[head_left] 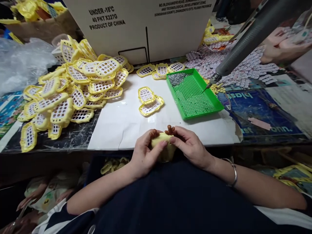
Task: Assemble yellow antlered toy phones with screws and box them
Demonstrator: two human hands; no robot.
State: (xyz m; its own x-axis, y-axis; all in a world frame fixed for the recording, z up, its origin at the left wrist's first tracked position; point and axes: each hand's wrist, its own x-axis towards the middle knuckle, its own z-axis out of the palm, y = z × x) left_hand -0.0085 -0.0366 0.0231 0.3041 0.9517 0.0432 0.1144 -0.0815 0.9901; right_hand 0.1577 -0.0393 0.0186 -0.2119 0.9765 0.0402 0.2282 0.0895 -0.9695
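Observation:
Close to my body at the table's front edge, my left hand (145, 151) and my right hand (191, 146) grip a pale yellow plastic toy part (162, 138) from both sides. Both thumbs press on its near face. Brown antler-like knobs (170, 130) stick up from its far side; my fingers hide much of the part. Beyond my hands, two yellow-rimmed pieces with white perforated panels (151, 106) overlap on white paper (117, 125). To their right lies a green tray (202, 114) with a heap of tiny screws (177, 79) in one corner and more set in its holes.
An electric screwdriver (234, 55) hangs with its tip over the tray. Many yellow-rimmed pieces (62, 109) are heaped at left. A printed white carton (146, 19) stands behind. Small white parts (234, 70) cover the back right, near another person's hand (278, 42).

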